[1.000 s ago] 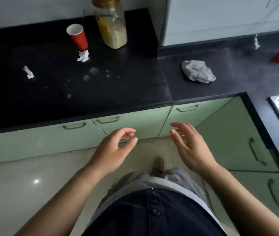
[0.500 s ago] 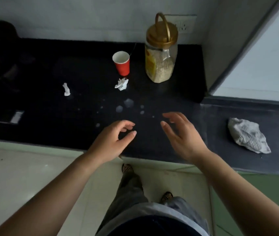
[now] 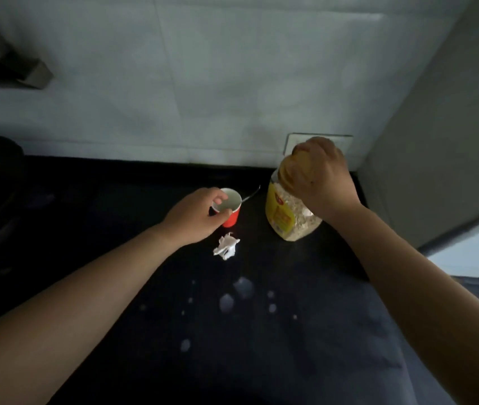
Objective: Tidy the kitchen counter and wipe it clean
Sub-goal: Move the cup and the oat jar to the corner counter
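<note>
Hands (image 3: 194, 219) apart, each clamped: my left pinches the red cup's (image 3: 230, 210) rim, my right hand (image 3: 321, 178) grips the oat jar's (image 3: 288, 211) lid. Both stand upright at the counter's (image 3: 305, 361) far edge, jar right. Crumpled tissue (image 3: 226, 246) lies just near of the cup, spill spots (image 3: 242, 287) nearer.

No text can be read anywhere — the one printed surface is the yellow label (image 3: 279, 213) on the clear jar (image 3: 292, 220) of pale flakes, and it is too blurred to make out. It shows a small red mark near its top and darker orange blocks below, which may be lettering, but no word, brand or number can be told. The red cup (image 3: 230, 208), the wall and the dark counter (image 3: 261, 361) carry no visible writing.
</note>
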Demonstrator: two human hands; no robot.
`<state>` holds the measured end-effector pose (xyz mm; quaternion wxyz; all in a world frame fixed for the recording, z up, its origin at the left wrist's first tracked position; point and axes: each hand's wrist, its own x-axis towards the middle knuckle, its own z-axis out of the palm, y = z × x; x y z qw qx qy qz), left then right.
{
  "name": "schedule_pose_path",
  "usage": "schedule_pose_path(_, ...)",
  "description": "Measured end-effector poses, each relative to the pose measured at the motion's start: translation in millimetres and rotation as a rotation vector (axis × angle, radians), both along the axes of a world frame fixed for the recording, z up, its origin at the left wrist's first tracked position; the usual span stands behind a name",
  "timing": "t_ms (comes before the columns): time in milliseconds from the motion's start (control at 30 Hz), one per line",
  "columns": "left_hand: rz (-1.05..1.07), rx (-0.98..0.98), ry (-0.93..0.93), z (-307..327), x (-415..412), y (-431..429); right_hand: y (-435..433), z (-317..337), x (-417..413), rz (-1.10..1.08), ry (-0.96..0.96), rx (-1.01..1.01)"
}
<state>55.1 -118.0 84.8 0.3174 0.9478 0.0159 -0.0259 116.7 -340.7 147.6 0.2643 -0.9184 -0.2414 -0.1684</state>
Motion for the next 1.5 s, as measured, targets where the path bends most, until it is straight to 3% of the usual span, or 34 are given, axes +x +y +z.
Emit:
schedule_pose_path(67,-0.018,0.015,0.017,-7,18,7,8,-6,15,-0.015,-0.003,-0.056)
schedule_pose_path(233,-0.061,0.038,0.032,-29,57,13,14,-34,47,-0.159,0.206,-0.07)
schedule_pose_path(600,-0.157,0.097,0.121,-82,90,13,24,-54,57,-0.356,-0.026,-0.106)
schedule_pose_path(733,-0.135,0.056,0.07,-87,94,12,16,-56,62,-0.368,0.027,-0.077)
schedule_pose_path(967,-0.038,-0.022,-0.048,-67,96,9,14,-37,69,-0.436,0.255,0.081)
schedule_pose_path(1200,-0.01,-0.006,-0.106,-35,70,9,10,-24,67,-0.439,0.464,0.065)
schedule_pose_path(1500,0.033,-0.088,-0.204,9,0,-14,-35,8,-18,-0.346,0.311,0.111)
